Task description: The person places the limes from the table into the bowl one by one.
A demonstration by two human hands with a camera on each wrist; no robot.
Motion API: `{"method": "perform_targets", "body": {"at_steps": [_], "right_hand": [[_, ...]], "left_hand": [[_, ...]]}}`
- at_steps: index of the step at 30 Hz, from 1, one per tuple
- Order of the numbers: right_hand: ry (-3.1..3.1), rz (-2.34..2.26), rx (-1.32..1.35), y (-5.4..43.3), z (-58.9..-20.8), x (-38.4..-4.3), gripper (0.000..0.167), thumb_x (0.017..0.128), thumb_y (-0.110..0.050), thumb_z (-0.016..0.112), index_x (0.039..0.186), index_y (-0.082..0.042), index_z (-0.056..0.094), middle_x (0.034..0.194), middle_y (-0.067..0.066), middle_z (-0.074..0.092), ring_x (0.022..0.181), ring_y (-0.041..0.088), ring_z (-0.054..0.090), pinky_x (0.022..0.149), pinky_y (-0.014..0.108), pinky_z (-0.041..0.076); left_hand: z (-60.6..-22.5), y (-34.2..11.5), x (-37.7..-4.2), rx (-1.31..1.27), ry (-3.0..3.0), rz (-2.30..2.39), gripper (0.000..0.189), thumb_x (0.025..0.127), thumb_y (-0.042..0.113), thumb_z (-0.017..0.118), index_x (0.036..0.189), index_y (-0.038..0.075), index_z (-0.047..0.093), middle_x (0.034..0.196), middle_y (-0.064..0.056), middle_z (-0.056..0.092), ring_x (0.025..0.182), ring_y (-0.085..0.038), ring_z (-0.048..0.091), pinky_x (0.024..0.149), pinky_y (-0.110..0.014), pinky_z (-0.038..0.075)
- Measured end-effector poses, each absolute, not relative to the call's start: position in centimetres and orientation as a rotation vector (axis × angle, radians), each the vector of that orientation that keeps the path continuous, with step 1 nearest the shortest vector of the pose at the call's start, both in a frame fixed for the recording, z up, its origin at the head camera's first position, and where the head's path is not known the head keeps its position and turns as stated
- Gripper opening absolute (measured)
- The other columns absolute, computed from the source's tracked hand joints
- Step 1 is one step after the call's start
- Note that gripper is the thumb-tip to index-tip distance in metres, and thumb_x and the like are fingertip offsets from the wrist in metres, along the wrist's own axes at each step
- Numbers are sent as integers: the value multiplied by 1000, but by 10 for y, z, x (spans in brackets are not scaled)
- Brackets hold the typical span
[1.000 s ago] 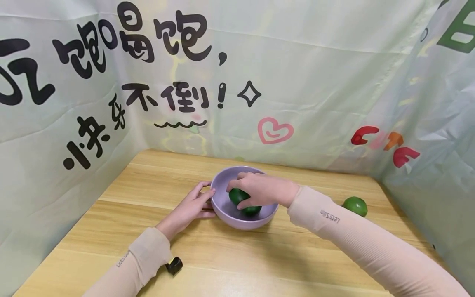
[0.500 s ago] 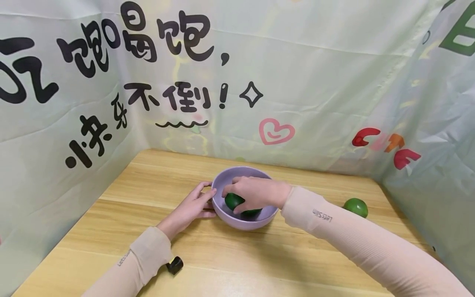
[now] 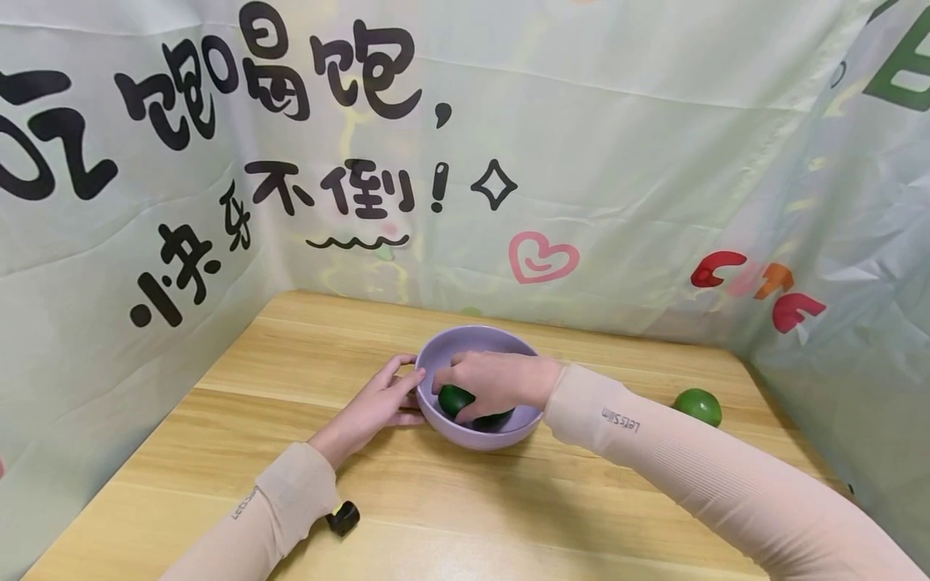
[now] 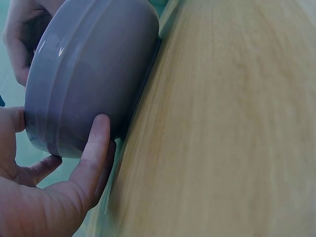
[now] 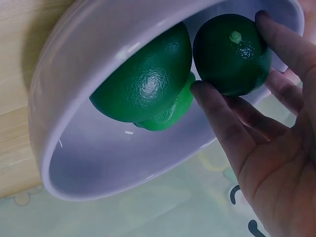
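Note:
A lilac bowl (image 3: 479, 440) stands upright on the wooden table. My left hand (image 3: 374, 403) grips its left side, thumb at the rim and fingers spread along the outer wall (image 4: 98, 74). Inside the bowl, my right hand (image 3: 504, 379) holds a dark green lime (image 5: 232, 54) between thumb and fingertips; its stem end shows in the right wrist view. Next to it lies a second lime (image 5: 148, 79), partly hidden by the bowl's rim, with a brighter green shape below it. Seen from the head, the right hand covers much of the bowl's contents.
Another lime (image 3: 697, 407) rests on the table to the right, beyond the right sleeve. A small black object (image 3: 344, 518) shows beside the left sleeve. Printed cloth (image 3: 617, 161) hangs along the back and both sides of the table (image 3: 240, 403).
My right hand has moved a little left and lower into the bowl with the lime. The left hand keeps its grip on the bowl's side.

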State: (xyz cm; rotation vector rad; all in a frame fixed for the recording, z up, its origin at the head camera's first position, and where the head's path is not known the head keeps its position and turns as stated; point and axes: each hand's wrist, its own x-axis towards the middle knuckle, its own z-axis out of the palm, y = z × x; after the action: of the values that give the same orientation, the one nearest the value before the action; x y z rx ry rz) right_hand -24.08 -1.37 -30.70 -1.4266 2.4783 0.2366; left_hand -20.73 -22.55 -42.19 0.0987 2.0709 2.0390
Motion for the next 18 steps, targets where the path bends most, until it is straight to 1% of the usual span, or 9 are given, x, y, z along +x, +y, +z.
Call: {"method": "perform_targets", "body": {"at_steps": [13, 18], "right_hand": [[2448, 257, -1403, -20, -314, -246, 47, 99, -28, 81, 142, -22, 66, 138, 5, 68, 122, 17, 68, 105, 32, 59], [2428, 283, -1389, -21, -316, -247, 46, 100, -27, 79, 143, -23, 65, 139, 5, 67, 123, 16, 66, 106, 31, 58]], "left_hand": [[-423, -227, -209, 95, 2067, 2042, 52, 115, 35, 53, 160, 15, 37, 141, -27, 54, 118, -32, 73, 96, -45, 68], [-423, -227, -209, 90, 2067, 2040, 52, 115, 36, 52, 160, 15, 37, 143, -28, 54, 119, -34, 73, 96, -45, 67]]}}
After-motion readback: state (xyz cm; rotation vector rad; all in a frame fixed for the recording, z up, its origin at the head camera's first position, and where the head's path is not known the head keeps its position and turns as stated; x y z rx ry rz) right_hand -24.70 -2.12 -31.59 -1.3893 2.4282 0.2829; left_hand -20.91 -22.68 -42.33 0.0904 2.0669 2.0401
